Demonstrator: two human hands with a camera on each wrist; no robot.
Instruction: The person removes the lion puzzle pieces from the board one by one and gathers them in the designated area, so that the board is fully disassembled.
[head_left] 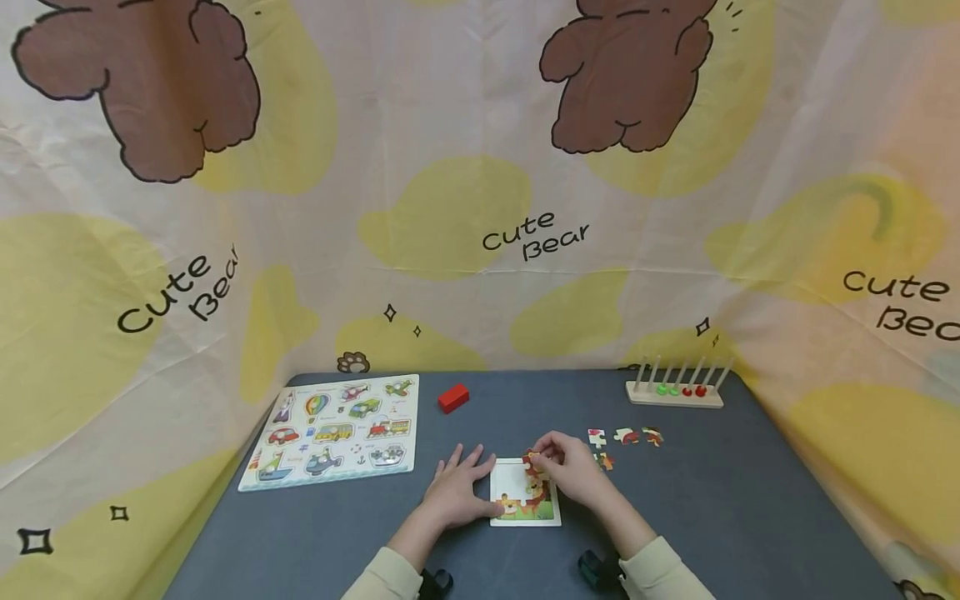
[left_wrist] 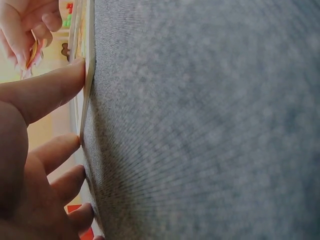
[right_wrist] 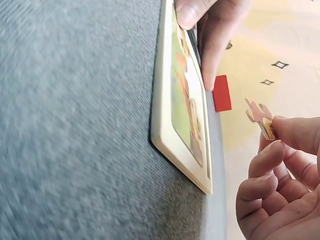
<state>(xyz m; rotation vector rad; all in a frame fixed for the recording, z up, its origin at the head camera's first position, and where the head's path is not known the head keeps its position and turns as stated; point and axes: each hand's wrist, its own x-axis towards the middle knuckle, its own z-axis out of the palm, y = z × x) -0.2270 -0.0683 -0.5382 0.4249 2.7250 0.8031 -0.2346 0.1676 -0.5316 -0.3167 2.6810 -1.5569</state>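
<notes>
My right hand [head_left: 573, 468] pinches a small jigsaw piece [right_wrist: 260, 116] between thumb and fingertip, held above the upper right part of a white-framed puzzle tray [head_left: 506, 478]. Picture pieces lie fitted along the tray's right side and bottom, showing orange animals and green grass; its upper left is bare white. My left hand [head_left: 459, 490] lies at the tray's left side, fingers spread and thumb [left_wrist: 60, 82] resting on the frame's edge.
Several loose jigsaw pieces [head_left: 626, 436] lie right of the tray. A vehicle picture board [head_left: 255, 477] is at the left, a red block [head_left: 453, 398] behind the tray, and a pegged bead rack [head_left: 675, 400] at the back right. A patterned cloth hangs behind the table.
</notes>
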